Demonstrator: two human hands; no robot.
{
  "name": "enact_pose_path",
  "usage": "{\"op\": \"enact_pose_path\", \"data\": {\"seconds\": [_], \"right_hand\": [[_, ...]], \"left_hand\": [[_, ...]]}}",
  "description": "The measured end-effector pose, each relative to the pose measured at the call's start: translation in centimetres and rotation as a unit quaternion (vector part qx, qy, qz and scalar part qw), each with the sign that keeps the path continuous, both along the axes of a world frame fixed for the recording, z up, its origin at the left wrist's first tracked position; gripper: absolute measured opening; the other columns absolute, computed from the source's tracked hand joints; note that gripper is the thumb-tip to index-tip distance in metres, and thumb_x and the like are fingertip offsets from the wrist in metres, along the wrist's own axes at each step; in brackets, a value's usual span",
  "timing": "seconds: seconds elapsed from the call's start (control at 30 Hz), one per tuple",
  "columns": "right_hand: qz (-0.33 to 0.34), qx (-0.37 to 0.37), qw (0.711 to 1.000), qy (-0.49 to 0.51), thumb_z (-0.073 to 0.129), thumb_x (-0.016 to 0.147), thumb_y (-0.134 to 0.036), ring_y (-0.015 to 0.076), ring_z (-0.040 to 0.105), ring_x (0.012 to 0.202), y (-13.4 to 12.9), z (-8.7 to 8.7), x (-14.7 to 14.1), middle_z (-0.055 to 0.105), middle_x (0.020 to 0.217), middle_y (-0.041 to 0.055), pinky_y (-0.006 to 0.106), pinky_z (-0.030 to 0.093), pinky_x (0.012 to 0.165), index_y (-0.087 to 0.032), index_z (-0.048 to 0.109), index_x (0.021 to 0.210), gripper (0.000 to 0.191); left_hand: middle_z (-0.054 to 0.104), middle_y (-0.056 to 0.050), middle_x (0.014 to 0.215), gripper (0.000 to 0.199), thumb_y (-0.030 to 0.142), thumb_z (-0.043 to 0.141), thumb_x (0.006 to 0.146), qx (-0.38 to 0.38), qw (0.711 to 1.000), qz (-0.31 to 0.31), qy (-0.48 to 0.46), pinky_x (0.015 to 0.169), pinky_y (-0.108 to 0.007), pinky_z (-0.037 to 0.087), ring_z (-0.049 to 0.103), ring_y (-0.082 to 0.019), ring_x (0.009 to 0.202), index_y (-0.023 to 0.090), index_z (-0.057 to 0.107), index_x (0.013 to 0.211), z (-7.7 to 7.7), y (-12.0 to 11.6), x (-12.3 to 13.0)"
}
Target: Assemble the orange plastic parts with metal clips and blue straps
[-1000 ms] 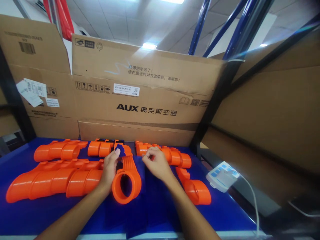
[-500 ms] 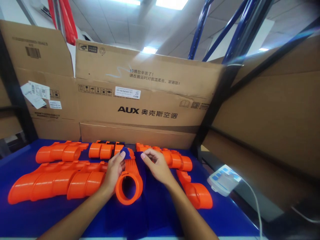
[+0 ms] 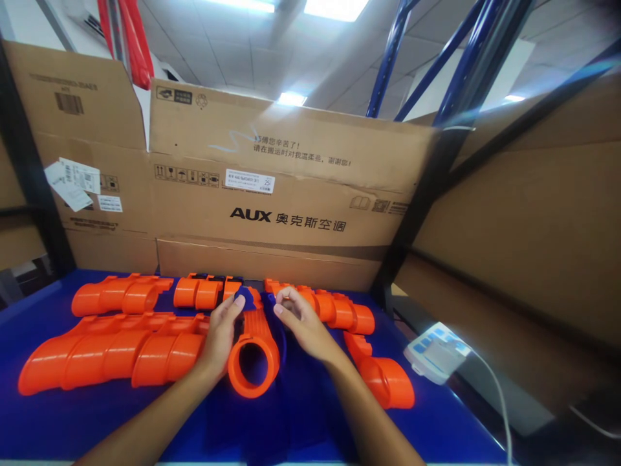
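Observation:
My left hand (image 3: 222,330) is closed on an orange plastic part (image 3: 255,322), held upright by its ribbed stem over the blue surface. A round ring forms the part's lower end, and a dark blue piece (image 3: 246,298) covers its top under my left thumb. Just to the right, my right hand (image 3: 301,323) is closed in a pinch, its fingertips at a thin blue strip (image 3: 272,300) that hangs down beside the orange part. The strip is hard to separate from the blue surface behind it.
Rows of similar orange parts lie to the left (image 3: 101,353), at the back (image 3: 198,292) and on the right (image 3: 388,382). A cardboard sheet (image 3: 291,181) stands behind the blue tabletop (image 3: 160,421). A white device (image 3: 436,353) with a cable is at the right edge.
The blue strip by my right fingertips shows more clearly now, bowed beside the orange part. Both hands stay almost in place; the whole view has shifted slightly.

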State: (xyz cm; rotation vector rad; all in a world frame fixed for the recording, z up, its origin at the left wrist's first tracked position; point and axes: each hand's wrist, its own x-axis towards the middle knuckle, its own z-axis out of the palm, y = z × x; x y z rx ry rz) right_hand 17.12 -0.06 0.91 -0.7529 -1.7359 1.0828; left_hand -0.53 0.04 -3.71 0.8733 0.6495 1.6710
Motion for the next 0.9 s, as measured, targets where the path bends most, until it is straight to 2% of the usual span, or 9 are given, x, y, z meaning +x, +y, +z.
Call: {"op": "enact_pose_path", "data": {"seconds": [0.13, 0.23, 0.33, 0.6, 0.8, 0.9], "right_hand": [[-0.037, 0.039, 0.998, 0.024, 0.068, 0.091, -0.045, 0.0196, 0.065, 0.092, 0.2, -0.3, 0.2, 0.064, 0.105, 0.0042, 0.034, 0.054, 0.085, -0.025, 0.058, 0.108, 0.029], [-0.07, 0.083, 0.994, -0.017, 0.071, 0.089, -0.041, 0.0236, 0.067, 0.104, 0.1, -0.4, 0.2, 0.069, 0.115, 0.0073, 0.039, 0.053, 0.094, -0.024, 0.064, 0.113, 0.03], [-0.085, 0.108, 0.989, -0.047, 0.072, 0.089, -0.037, 0.0243, 0.068, 0.107, 0.1, -0.4, 0.3, 0.071, 0.116, 0.0071, 0.041, 0.052, 0.098, -0.024, 0.067, 0.114, 0.028], [-0.104, 0.122, 0.984, -0.077, 0.071, 0.09, -0.039, 0.0237, 0.069, 0.103, 0.4, -0.5, 0.4, 0.073, 0.115, 0.0073, 0.037, 0.056, 0.088, -0.023, 0.068, 0.115, 0.03], [-0.098, 0.111, 0.984, -0.094, 0.07, 0.091, -0.042, 0.0217, 0.07, 0.092, 0.3, -0.4, 0.4, 0.073, 0.111, 0.0078, 0.034, 0.058, 0.077, -0.023, 0.066, 0.118, 0.033], [-0.087, 0.108, 0.987, -0.086, 0.069, 0.091, -0.041, 0.0216, 0.071, 0.093, 0.0, -0.2, 0.3, 0.072, 0.111, 0.0081, 0.035, 0.058, 0.079, -0.023, 0.064, 0.121, 0.036]], "left_hand": [[0.077, -0.008, 0.108, 0.043, 0.046, 0.082, 0.076, -0.007, 1.0, -0.002, 0.004, 0.089, -0.034, 0.055, 0.072, -0.024, 0.099, 0.018, 0.073, 0.108, 0.0, -0.1, 0.1], [0.077, -0.006, 0.107, 0.039, 0.039, 0.084, 0.076, 0.012, 1.0, 0.006, 0.002, 0.089, -0.028, 0.053, 0.07, -0.02, 0.1, 0.02, 0.072, 0.108, 0.5, -0.5, 0.2], [0.077, -0.005, 0.103, 0.04, 0.037, 0.084, 0.076, 0.014, 1.0, 0.004, -0.003, 0.083, -0.025, 0.053, 0.07, -0.017, 0.094, 0.021, 0.07, 0.11, 0.8, -0.9, 0.3], [0.077, -0.006, 0.105, 0.048, 0.038, 0.086, 0.073, 0.011, 1.0, 0.017, 0.003, 0.085, -0.027, 0.053, 0.071, -0.019, 0.097, 0.021, 0.068, 0.114, 0.7, -0.8, 0.2], [0.076, -0.005, 0.106, 0.046, 0.036, 0.086, 0.073, 0.035, 0.999, 0.021, 0.004, 0.088, -0.027, 0.053, 0.071, -0.019, 0.099, 0.022, 0.069, 0.113, 0.8, -0.9, 0.1], [0.076, -0.005, 0.109, 0.049, 0.035, 0.086, 0.074, 0.042, 0.999, 0.02, 0.003, 0.089, -0.028, 0.053, 0.07, -0.02, 0.102, 0.023, 0.068, 0.118, 0.5, -0.8, 0.0]]}}
